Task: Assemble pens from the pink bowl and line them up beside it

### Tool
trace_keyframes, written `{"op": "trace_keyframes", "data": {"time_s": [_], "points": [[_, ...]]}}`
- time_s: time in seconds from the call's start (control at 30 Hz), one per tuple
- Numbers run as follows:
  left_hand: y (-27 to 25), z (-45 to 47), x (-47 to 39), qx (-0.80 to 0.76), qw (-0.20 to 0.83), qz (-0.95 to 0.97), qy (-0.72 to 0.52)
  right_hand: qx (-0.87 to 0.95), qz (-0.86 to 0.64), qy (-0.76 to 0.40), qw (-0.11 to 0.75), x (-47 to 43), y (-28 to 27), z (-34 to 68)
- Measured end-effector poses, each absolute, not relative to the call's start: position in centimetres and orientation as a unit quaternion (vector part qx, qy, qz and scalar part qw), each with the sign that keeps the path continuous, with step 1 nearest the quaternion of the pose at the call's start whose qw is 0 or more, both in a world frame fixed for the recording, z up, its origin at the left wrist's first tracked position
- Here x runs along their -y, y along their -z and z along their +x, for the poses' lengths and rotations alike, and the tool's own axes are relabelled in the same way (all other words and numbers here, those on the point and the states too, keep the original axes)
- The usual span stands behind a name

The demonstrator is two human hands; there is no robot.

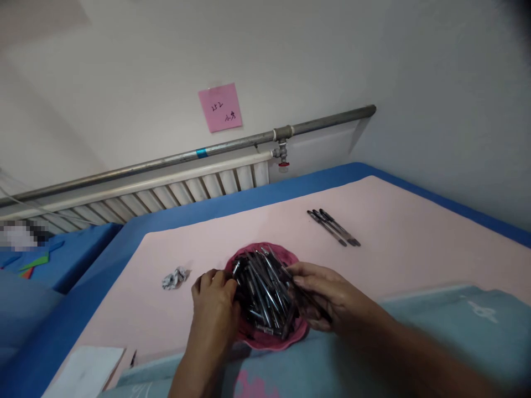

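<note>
A round pink basket [267, 347] full of black and clear pens [261, 287] stands in front of me. My left hand [215, 298] is at its left side, fingers curled over the rim among the pens; whatever they grip is hidden. On the right side, my right hand [332, 293] is closed around a dark pen [309, 298], held slanting beside the basket's edge. Three capped pens [334, 228] lie side by side on the pink table mat [394, 237], beyond my right hand.
Crumpled paper [175, 278] lies left of the basket. White paper [89, 370] and a small dark object [133, 359] are at the lower left. A teal cloth [435, 326] covers the near edge. Behind the blue table are a radiator [182, 192] and pipe [244, 141].
</note>
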State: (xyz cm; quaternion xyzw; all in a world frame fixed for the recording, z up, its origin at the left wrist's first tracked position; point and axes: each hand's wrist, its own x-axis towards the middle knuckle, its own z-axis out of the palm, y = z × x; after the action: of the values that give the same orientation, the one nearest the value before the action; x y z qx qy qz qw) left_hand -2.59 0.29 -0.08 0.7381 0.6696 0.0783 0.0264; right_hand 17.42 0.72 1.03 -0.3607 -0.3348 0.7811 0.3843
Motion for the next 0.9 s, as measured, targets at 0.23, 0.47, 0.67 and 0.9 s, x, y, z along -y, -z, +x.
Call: {"op": "trace_keyframes", "data": {"time_s": [0.23,0.47,0.67,0.9], "points": [[0.1,-2.9,-0.6,-0.675,0.026,0.732,-0.082,0.337,-0.423,-0.757,0.366,-0.9,-0.4,17.5],[-0.6,-4.2,0.0,-0.607,0.049,0.752,-0.251,0.681,-0.417,-0.491,0.349,-0.7,0.0,17.9],[-0.4,-4.0,0.1,-0.563,0.036,0.77,-0.297,0.798,-0.4,-0.328,0.309,-0.5,0.0,18.3],[-0.3,-3.8,0.1,-0.56,0.031,0.78,-0.279,0.835,-0.413,-0.225,0.285,-0.6,0.0,18.7]]}}
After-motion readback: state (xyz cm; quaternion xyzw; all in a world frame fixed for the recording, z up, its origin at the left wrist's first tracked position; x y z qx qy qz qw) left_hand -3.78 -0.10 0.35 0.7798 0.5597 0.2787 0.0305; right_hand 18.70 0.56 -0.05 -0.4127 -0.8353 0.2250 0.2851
